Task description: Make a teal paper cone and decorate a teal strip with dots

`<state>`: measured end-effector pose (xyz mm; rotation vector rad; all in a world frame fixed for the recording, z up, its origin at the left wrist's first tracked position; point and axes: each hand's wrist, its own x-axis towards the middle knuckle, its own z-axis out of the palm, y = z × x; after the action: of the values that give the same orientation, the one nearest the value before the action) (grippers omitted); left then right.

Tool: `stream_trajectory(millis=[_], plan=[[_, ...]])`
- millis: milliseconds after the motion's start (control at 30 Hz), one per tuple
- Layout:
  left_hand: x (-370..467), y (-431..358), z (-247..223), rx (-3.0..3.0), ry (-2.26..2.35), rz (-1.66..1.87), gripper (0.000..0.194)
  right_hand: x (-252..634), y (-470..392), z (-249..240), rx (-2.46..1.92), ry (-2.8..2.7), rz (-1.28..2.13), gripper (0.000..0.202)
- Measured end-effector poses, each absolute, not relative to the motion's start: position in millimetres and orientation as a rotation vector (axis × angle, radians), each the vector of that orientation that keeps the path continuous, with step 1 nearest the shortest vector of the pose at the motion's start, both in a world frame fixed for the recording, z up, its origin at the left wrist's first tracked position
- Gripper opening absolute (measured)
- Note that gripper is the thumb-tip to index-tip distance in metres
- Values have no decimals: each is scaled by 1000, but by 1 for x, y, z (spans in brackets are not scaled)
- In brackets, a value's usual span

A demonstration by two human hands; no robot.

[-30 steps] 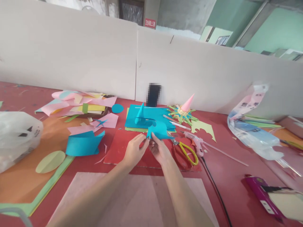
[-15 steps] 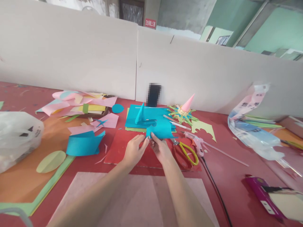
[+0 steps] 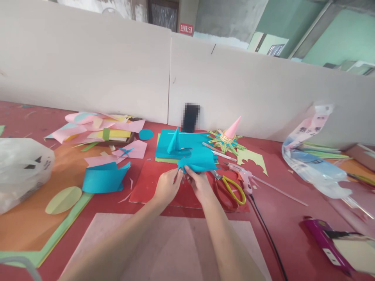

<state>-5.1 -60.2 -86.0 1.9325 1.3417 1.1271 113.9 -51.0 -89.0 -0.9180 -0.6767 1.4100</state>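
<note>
Over the far edge of the red board (image 3: 146,179), what does the head view show?

A blue paper piece (image 3: 200,159), bowed, its far-left edge cut in a wavy line. The left hand (image 3: 165,186) and the right hand (image 3: 201,185) hold it up by its near-left corner.

How are the fingers (image 3: 177,180) set?

Nearly closed, pinching the paper side by side, on both hands. Those tucked underneath I can't make out.

How should it handle?

Very light, I'd judge, and springy like thin card: stiff enough to keep its bow, but easily creased. I wouldn't expect it to slip. The wavy cut looks the likeliest place to bend or tear, so I'd take hold along the plain near edge, gently.

Does it rest on anything?

Just behind the board is a blue paper stack (image 3: 162,140) with a blue cone (image 3: 174,143) on it. The piece overlaps that stack in view; whether they touch, I can't tell.

And to the board's right?

A yellow-handled tool (image 3: 225,181), scissors or pliers, lies over that side of it. A pink glue gun (image 3: 246,182) lies just beside the board, on the counter (image 3: 281,168).
</note>
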Motion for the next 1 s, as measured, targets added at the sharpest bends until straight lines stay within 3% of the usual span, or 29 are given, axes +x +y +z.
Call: stream_trajectory(millis=[533, 733, 1000], plan=[[-9, -50, -88, 1726, 1331, 1242, 32, 121, -47, -94, -1105, -890, 1220, 21], [-10, -48, -87, 1663, 1337, 1262, 33, 117, -49, -92, -1046, -923, 1244, 36], [-10, -49, -88, 1640, 1361, 1266, 35, 120, -48, -94, -1198, -1057, 996, 24]])
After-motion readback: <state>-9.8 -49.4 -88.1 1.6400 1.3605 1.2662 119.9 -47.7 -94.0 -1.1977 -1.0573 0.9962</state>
